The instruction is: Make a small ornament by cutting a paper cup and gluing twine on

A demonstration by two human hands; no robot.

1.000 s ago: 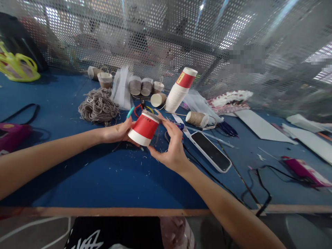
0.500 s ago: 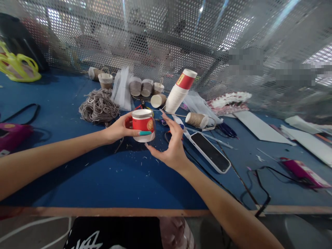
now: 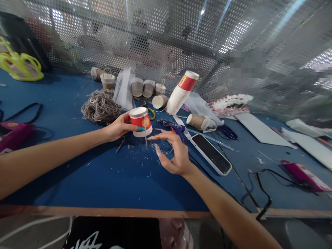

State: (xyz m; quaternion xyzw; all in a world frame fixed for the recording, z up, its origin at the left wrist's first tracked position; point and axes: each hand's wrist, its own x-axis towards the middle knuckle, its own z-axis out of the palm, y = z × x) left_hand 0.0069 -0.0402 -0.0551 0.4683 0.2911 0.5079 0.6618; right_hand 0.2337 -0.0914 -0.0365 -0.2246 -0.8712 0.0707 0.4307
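Observation:
My left hand (image 3: 119,128) is closed round the side of a red and white paper cup (image 3: 137,121), upright above the table. Grey cord (image 3: 145,129) runs along the cup's rim, and its loose end hangs down the front, blurred. To the right and lower, my right hand (image 3: 172,152) has thumb and fingers apart, its fingertips close to the hanging cord; whether they touch it I cannot tell. Behind that hand lies a blue glue gun (image 3: 177,128) with an orange trigger. A tangled heap of grey cord (image 3: 101,107) rests just beyond my left hand.
A leaning stack of paper cups (image 3: 178,95) stands behind, near several cord-wrapped cups (image 3: 142,87) and a twine spool (image 3: 197,121). A white-edged phone (image 3: 211,154) lies right of my right hand. Pink devices (image 3: 306,176) with black straps lie at both sides. Perforated metal sheeting (image 3: 160,38) closes off the back.
The cup has tilted and shifted slightly, its cord end now hanging in front. My right hand has drawn down and away from the cup, uncovering the glue gun.

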